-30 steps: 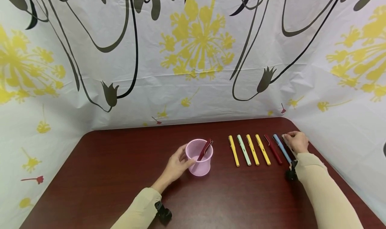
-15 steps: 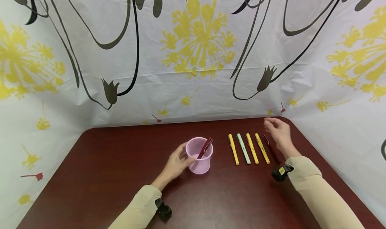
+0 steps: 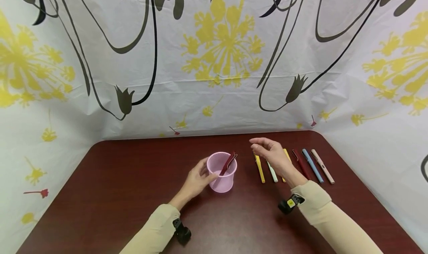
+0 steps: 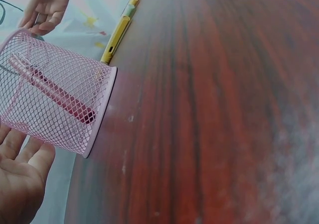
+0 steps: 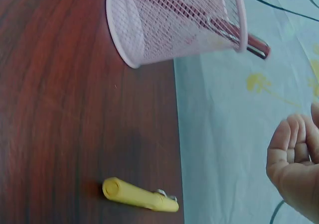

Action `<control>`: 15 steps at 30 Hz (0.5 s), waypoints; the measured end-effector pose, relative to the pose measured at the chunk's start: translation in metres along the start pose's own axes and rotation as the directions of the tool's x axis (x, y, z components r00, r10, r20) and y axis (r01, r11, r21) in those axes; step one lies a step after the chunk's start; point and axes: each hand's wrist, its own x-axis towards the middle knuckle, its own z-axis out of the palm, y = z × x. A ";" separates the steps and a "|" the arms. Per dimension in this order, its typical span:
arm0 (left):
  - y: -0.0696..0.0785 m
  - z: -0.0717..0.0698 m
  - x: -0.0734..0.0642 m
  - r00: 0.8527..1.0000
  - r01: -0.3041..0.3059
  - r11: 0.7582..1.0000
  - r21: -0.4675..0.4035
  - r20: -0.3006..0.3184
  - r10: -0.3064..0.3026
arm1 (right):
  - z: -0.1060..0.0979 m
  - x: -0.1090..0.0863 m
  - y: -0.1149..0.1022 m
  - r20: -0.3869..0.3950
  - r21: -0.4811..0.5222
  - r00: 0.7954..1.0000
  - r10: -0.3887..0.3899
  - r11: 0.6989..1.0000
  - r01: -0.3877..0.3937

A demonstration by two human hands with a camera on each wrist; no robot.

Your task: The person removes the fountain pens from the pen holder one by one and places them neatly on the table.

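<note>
My left hand (image 3: 197, 179) holds the pink mesh pen cup (image 3: 222, 185) from its left side, fingers and thumb against the wall. In the left wrist view the cup (image 4: 55, 92) stands upright on the table, with a dark red pen (image 3: 228, 164) leaning inside. My right hand (image 3: 272, 155) hovers over the pen row, to the right of the cup, with loosely bent fingers and nothing between them. Below it lie a yellow pen (image 3: 259, 169), a mint green pen (image 3: 272, 172) and more yellow pens, partly hidden by the hand.
Farther right in the row lie a red pen (image 3: 301, 165), a blue pen (image 3: 313, 166) and a pale pinkish pen (image 3: 322, 166). The dark red-brown table (image 3: 133, 179) meets a white patterned cloth (image 3: 160, 109) at its back and sides.
My right hand has let go of the pale pen at the row's right end and moved left over the pens towards the cup. The left hand and cup have stayed in place.
</note>
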 end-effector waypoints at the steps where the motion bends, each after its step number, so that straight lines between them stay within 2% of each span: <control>1: 0.000 0.000 0.000 1.000 0.004 1.000 -0.005 0.000 -0.004 | 0.003 0.000 0.001 0.019 -0.007 1.000 -0.002 1.000 0.002; 7: -0.003 0.000 0.000 1.000 -0.002 1.000 -0.006 -0.004 0.002 | 0.017 0.004 0.006 0.098 -0.048 0.995 -0.007 0.999 0.012; 15: -0.002 -0.001 0.000 1.000 -0.003 1.000 -0.014 -0.006 0.003 | 0.029 0.009 0.007 0.178 -0.039 0.984 -0.017 0.999 0.024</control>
